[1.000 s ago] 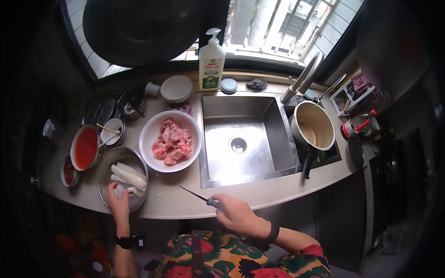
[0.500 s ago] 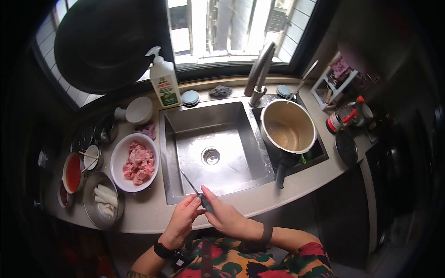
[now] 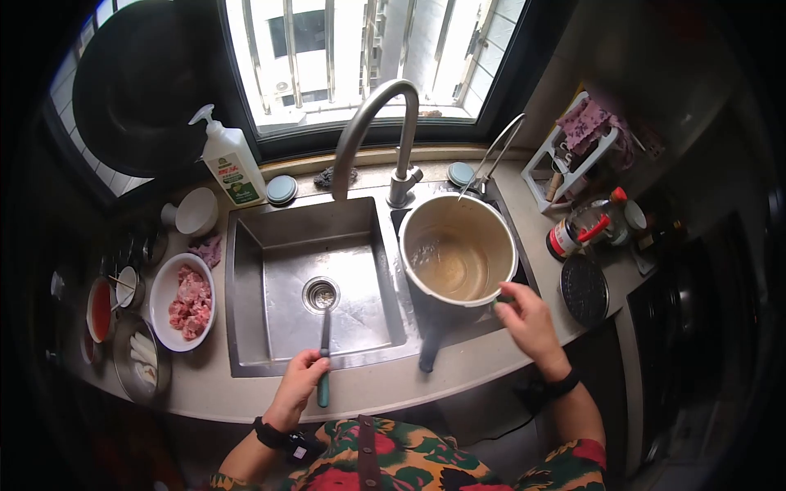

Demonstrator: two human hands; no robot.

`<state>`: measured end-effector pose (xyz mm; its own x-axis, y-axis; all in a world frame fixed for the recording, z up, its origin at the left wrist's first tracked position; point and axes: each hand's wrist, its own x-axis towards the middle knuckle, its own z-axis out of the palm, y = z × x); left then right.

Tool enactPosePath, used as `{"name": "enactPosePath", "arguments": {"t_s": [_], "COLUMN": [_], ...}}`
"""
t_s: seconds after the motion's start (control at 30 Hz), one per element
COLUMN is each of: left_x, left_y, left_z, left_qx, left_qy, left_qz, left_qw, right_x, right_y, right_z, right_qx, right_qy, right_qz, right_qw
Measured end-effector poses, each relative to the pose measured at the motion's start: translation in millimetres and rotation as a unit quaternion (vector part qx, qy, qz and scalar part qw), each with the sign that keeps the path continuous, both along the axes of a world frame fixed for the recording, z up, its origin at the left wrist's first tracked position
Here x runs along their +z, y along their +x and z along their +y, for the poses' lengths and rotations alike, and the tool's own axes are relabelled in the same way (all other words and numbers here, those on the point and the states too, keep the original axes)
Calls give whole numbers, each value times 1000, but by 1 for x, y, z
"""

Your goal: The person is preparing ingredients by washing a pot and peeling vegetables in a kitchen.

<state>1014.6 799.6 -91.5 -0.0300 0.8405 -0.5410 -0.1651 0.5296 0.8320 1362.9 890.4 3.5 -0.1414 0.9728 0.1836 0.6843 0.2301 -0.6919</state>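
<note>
My left hand grips a small knife by its green handle, over the sink's front edge. Its narrow metal blade points away from me, toward the drain. Beside the front right rim of a deep pot, my right hand has thumb and index finger bent together around a small green spot, too hidden to name. Some clear liquid seems to lie in the pot, and its dark handle points toward me. The steel sink holds no dishes.
A white bowl of raw meat stands left of the sink, near a metal bowl with white pieces and a bowl of red liquid. A soap bottle and arched faucet stand behind. Sauce bottles are at right.
My right hand has left the knife and moved right to the pot's rim. My left hand keeps the knife, now turned straighter away from me. The view has shifted rightward.
</note>
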Motion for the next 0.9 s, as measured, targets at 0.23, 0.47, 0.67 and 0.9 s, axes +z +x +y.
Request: {"name": "enactPosePath", "arguments": {"t_s": [0.23, 0.47, 0.67, 0.9], "left_x": [-40, -84, -92, -103], "left_y": [-20, -91, -134, -178], "left_z": [-21, -69, -80, -90], "left_qx": [196, 378, 370, 382], "left_qy": [-8, -75, -146, -166], "left_qz": [183, 460, 586, 626], "left_qw": [963, 800, 706, 660], "right_x": [-34, -86, -99, -115], "right_y": [103, 104, 98, 92], "right_z": [110, 207, 255, 295], "right_qx": [-22, 35, 106, 156], "right_qy": [-79, -67, 32, 31], "right_qz": [-43, -51, -118, -163], "right_qw": [996, 996, 987, 974]}}
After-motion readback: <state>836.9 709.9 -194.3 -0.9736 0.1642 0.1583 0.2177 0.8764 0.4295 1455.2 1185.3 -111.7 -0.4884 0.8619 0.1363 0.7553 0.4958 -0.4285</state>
